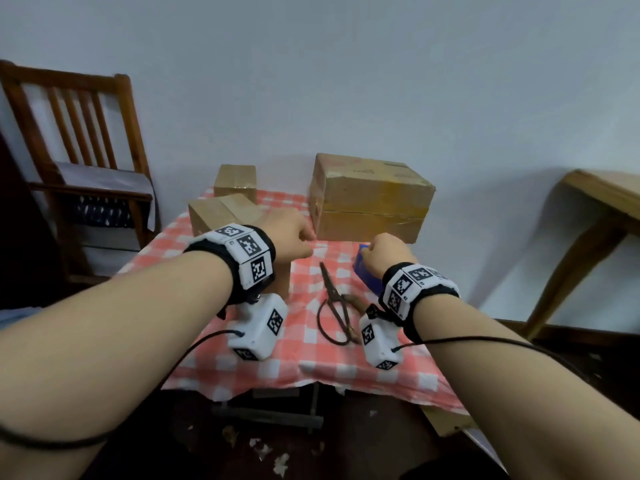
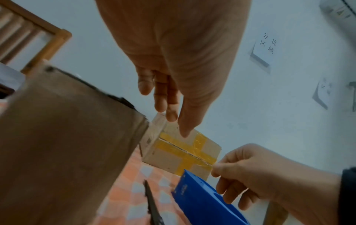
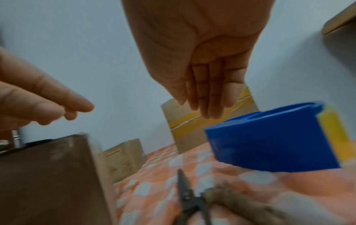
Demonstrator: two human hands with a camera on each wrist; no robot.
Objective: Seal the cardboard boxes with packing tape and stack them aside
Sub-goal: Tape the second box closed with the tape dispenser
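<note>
Three cardboard boxes [image 1: 370, 199] sit on the checked cloth [image 1: 304, 362], matte and square-edged, the big one banded in glossy yellow tape. My left hand [image 1: 287, 233] hovers loose-fingered over the nearest box [image 1: 221, 213]; my right hand [image 1: 384, 254], relaxed and empty, nears the blue tape dispenser [image 3: 269, 141], probably to grab it. Scissors [image 1: 334, 299] lie between.

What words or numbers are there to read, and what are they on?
"分区" and "拆" plus one blurred character, as best I can read them: on a paper notice on the wall.
Print on the blue tape dispenser: too small.
Red print on the big cardboard box: blurred.
Wristband markers: patterns, no words.
</note>
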